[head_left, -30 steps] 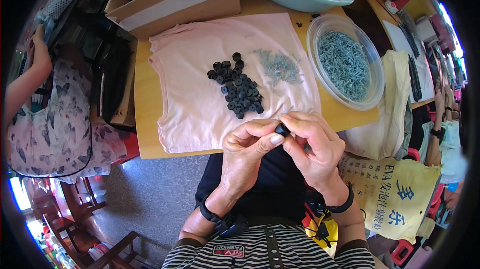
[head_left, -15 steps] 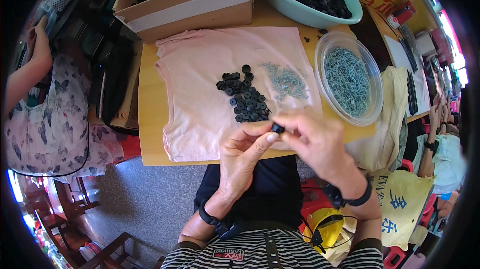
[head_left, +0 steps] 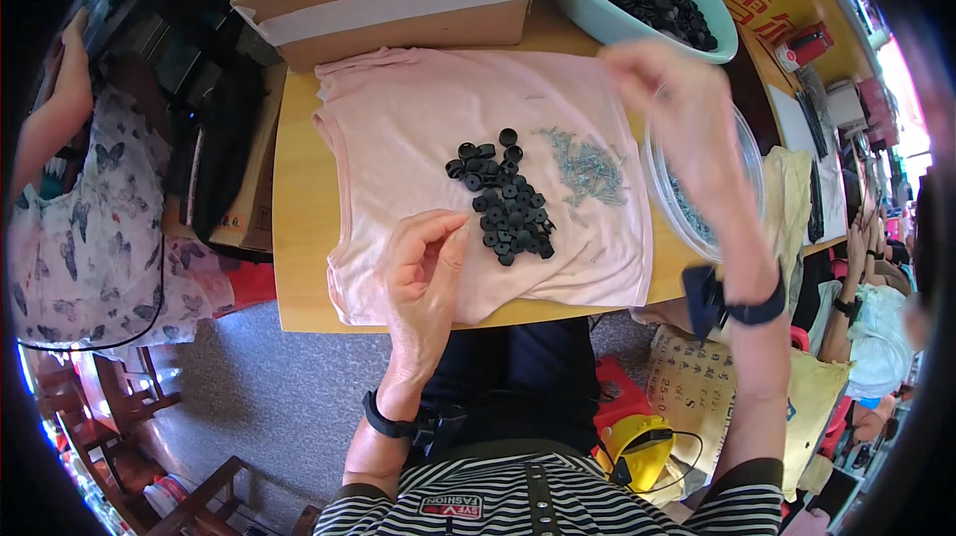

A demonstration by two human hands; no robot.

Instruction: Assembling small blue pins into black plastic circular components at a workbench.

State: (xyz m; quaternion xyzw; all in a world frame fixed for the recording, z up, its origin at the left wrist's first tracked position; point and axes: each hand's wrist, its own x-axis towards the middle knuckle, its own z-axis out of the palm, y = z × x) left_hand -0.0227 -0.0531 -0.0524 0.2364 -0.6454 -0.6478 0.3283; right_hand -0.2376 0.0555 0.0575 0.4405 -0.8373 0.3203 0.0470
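Observation:
My left hand (head_left: 423, 267) hovers over the pink cloth (head_left: 398, 147), just left of a pile of small round black caps (head_left: 513, 222). Its fingers are curled, with thumb tip and forefinger tip close together, and nothing shows between them. My right hand (head_left: 687, 98) is raised at the far right, smeared by motion, above the clear round tub (head_left: 755, 172) of screws. Whether it holds anything is not visible. Loose silvery screws (head_left: 588, 167) lie on the cloth right of the caps. The hand and forearm hide much of the tub.
A cardboard box (head_left: 398, 13) of black parts stands at the back, beside a pale green basin (head_left: 722, 43) also full of them. At the right lie sacks (head_left: 687, 377). Another person's arm (head_left: 60, 118) shows at the left. A yellow object (head_left: 642, 446) sits below the table.
My hands have separated. The right swung up and right towards the tub and basin; the left moved left. The black cap they held between them is no longer visible there.

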